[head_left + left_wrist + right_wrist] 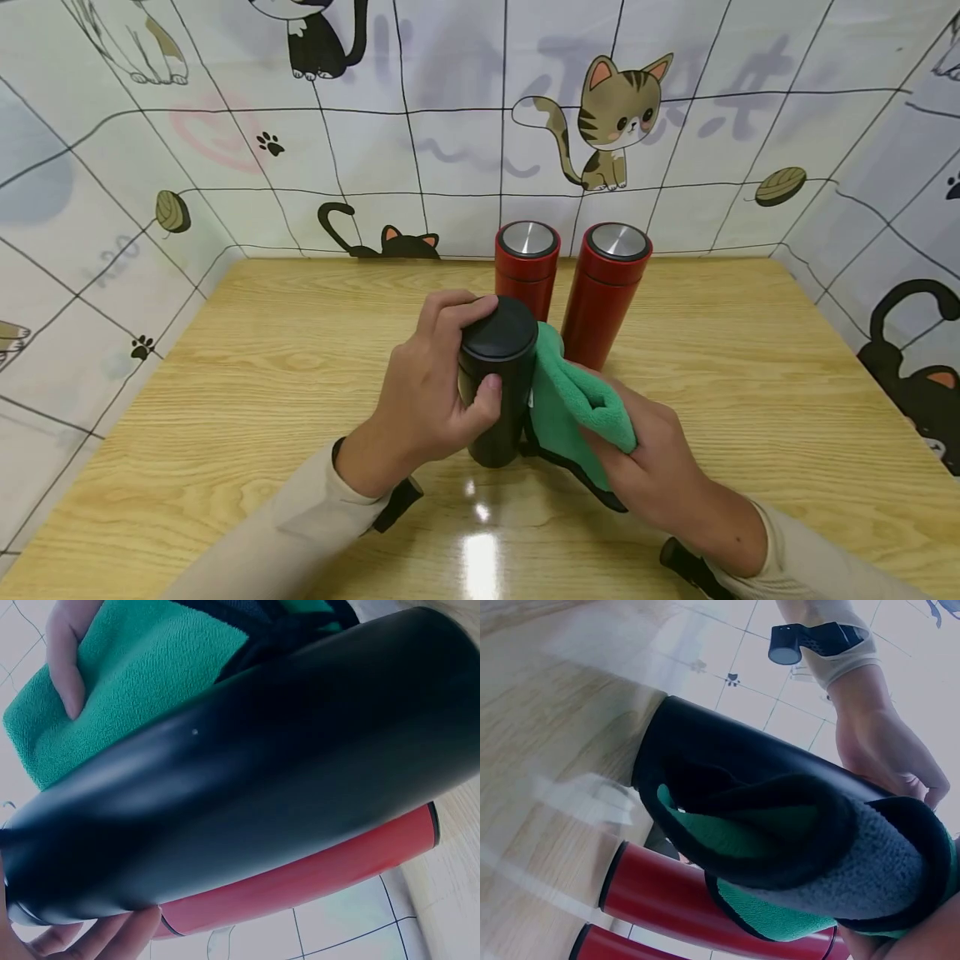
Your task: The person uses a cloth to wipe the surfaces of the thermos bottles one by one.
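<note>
A black thermos flask (498, 408) stands in the middle of the table. My left hand (438, 383) grips it near the lid, thumb in front and fingers round the far side. Against the flask's right side lies a folded green cloth (573, 400) with dark edging and a grey reverse, which my right hand (660, 450) holds bunched. In the left wrist view the black flask (255, 765) fills the middle, with the green cloth (142, 682) along it. The right wrist view shows the cloth's grey side (855, 862) close to the camera.
Two red thermos flasks with steel-topped lids stand behind: one red flask (525, 271) partly behind the black one, the other red flask (603, 308) to its right. The wooden table (300, 350) meets a cat-patterned curtain (450, 150) at the back and sides.
</note>
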Demonstrator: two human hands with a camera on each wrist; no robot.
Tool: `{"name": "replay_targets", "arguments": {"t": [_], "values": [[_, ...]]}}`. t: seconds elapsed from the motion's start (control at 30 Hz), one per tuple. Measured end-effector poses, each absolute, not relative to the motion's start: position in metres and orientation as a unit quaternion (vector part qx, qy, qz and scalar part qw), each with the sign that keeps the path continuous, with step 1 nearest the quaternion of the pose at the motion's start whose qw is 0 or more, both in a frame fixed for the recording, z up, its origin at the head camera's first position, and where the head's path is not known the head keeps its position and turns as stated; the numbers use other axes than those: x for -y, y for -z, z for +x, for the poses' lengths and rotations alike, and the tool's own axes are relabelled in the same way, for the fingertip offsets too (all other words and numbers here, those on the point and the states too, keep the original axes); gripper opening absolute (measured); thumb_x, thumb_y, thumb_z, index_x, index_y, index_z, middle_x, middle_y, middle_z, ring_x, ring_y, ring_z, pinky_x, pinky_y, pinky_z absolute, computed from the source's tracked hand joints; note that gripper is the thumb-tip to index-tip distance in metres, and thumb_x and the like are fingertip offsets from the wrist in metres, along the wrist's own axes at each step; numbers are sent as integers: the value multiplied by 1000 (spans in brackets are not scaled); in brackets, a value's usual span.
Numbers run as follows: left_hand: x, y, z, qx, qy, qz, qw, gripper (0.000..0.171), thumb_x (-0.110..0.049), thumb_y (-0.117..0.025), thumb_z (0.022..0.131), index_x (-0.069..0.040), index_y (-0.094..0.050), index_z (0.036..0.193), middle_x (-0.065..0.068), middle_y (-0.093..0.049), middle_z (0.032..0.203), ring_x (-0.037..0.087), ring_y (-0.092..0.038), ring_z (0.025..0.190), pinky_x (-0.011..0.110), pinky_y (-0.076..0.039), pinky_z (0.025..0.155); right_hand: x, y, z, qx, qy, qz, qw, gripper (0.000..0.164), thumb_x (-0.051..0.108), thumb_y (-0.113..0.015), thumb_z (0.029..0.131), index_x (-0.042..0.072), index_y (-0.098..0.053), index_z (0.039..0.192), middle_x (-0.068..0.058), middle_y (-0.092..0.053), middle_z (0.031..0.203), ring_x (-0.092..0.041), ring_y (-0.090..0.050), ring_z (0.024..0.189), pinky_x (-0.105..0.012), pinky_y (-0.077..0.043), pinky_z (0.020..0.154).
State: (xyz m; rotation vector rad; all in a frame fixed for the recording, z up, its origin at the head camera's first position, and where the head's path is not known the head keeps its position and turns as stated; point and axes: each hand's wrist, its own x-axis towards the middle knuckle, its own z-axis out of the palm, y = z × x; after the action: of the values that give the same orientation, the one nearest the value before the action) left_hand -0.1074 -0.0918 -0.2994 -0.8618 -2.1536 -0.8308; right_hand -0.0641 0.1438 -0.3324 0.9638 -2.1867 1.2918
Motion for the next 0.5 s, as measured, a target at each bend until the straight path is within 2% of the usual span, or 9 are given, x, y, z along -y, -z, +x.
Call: {"name": "replay_targets", "arguments": {"t": [0.1,0.23,0.3,0.5], "values": [[92,299,-108,819,319,-336,337,59,-33,-52,81,-4,-49,132,17,-54,125,23,-65,89,34,-57,60,-144,331,-64,798,-456,342,199,60,-16,-63,85,1,-53,142,-6,-60,141,-6,-52,134,-17,-43,108],[92,299,-108,810,320,-351,344,57,-39,-53,87,-3,-50,131,16,-60,124,25,-68,101,38,-61,74,-143,329,-65,823,-429,328,175,62,-12,-64,87,9,-52,144,-7,-63,137,-8,-57,128,-13,-44,103],[92,298,-108,807,319,-356,347,57,-43,-52,91,-2,-50,131,16,-62,121,25,-68,102,38,-61,77,-143,329,-65,835,-419,316,167,62,-10,-65,88,12,-52,145,-5,-64,137,-8,-59,125,-10,-44,102],[92,297,-106,805,321,-361,344,63,-54,-52,94,-3,-47,130,15,-61,112,21,-64,88,30,-55,62,-142,328,-65,830,-421,312,194,69,-14,-66,83,9,-51,146,-7,-62,139,-6,-57,127,-13,-45,102]]}}
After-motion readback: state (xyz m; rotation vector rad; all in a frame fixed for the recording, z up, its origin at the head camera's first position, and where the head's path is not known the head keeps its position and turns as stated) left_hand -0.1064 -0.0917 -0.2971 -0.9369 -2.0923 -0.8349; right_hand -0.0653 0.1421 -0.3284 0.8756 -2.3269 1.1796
